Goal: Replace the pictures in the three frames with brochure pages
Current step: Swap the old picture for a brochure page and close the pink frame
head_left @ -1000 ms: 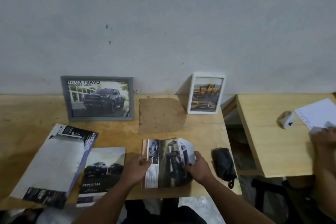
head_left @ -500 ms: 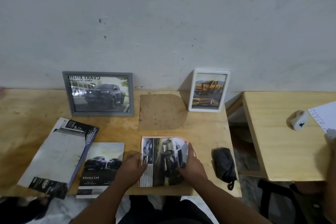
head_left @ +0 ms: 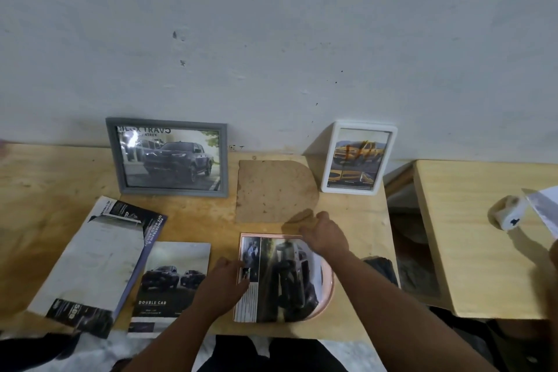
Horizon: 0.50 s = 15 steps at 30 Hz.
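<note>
Counter (head_left: 196,214) carried everything, set against the wall so that finished frames could lean upright at its far edge. A second counter (head_left: 471,238) stood to the right, apart from the work.

Opened brochure (head_left: 90,263) lay at the left, spread flat. It looked like the source of pages, parked out of the working zone.

Grey frame (head_left: 167,157) leaned on the wall at back left with a dark pickup page behind its glass. Judged done.

Cut brochure page (head_left: 280,278), one end trimmed round, lay face up on the pink arched frame (head_left: 327,290), of which only a thin rim showed. Judged: page being seated to that outline.

Brown backing board (head_left: 271,190), same arched shape, lay just behind the pink frame, presumably waiting to close it.

Double-cab leaflet (head_left: 175,278) lay between the opened brochure and the pink frame.

White frame (head_left: 357,157) stood at back right, holding an orange-truck page. Also judged done.

Left hand (head_left: 223,290) rested on the page's left edge, fingers loosely bent, pinning it against shifting.

Right hand (head_left: 324,232) hovered over the page's far right corner, fingers relaxed and holding nothing, pointed toward the backing board.
</note>
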Tool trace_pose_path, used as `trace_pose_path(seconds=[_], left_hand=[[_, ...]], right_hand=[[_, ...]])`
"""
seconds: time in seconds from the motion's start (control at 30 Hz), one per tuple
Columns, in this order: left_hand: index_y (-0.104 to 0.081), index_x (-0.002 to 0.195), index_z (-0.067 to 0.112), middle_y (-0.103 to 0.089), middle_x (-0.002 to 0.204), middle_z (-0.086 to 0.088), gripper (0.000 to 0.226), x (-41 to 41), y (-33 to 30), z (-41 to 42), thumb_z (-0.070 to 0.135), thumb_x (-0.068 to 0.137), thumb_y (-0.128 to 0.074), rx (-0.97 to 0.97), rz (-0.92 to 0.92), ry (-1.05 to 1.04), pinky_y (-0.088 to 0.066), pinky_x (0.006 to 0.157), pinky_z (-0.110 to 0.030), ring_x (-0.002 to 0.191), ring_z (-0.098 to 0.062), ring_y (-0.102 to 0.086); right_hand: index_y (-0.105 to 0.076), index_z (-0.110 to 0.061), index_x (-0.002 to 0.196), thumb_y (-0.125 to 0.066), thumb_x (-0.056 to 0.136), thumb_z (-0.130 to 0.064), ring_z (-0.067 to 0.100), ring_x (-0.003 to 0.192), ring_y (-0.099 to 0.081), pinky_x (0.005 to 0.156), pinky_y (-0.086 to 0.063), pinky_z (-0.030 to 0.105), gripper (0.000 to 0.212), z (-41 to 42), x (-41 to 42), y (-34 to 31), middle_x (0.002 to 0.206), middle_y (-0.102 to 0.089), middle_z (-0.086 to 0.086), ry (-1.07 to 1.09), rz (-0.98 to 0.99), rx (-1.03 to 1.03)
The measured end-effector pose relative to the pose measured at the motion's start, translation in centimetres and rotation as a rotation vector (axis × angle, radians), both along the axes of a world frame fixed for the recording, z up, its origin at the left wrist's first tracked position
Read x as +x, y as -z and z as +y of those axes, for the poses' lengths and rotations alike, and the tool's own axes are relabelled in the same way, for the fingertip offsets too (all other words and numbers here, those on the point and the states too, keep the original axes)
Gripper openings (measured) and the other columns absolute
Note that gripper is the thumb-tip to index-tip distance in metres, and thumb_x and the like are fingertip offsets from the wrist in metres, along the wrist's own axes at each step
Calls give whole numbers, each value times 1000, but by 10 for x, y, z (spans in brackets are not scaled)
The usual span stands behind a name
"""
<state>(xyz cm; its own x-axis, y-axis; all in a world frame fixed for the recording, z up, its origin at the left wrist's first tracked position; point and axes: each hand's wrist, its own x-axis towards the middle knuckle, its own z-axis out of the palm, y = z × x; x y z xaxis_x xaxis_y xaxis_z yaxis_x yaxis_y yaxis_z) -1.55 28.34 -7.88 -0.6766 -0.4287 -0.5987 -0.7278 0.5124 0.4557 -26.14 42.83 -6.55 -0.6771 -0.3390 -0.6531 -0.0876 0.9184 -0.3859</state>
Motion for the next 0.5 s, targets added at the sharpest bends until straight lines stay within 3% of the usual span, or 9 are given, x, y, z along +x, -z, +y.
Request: trace_pose_path(seconds=[0.13,0.3,0.5], left_hand=[[-51,146,24,-48,133,-2,51,0,2,-7,45,100,-60,33,-22,24,-50,96,-33,119,-21,-59],[-53,145,25,-48,128,0,51,1,5,-14,47,100,-60,83,-22,21,-51,95,-33,115,-21,-60],[-53,144,23,-49,133,-3,50,-1,2,-18,46,100,-59,111,-30,40,-51,98,-33,115,-21,-61]], right_hand=[[-52,1,123,-56,94,-50,38,112,-62,92,-51,41,59,-24,-24,10,123,-64,20,248,-31,-73],[-39,2,139,-66,90,-47,35,122,-57,94,-44,38,75,-53,-27,15,133,-54,18,433,-96,-24],[-68,1,115,-69,88,-32,37,107,-66,95,-54,42,43,-59,-23,28,118,-67,19,476,-25,-34]])
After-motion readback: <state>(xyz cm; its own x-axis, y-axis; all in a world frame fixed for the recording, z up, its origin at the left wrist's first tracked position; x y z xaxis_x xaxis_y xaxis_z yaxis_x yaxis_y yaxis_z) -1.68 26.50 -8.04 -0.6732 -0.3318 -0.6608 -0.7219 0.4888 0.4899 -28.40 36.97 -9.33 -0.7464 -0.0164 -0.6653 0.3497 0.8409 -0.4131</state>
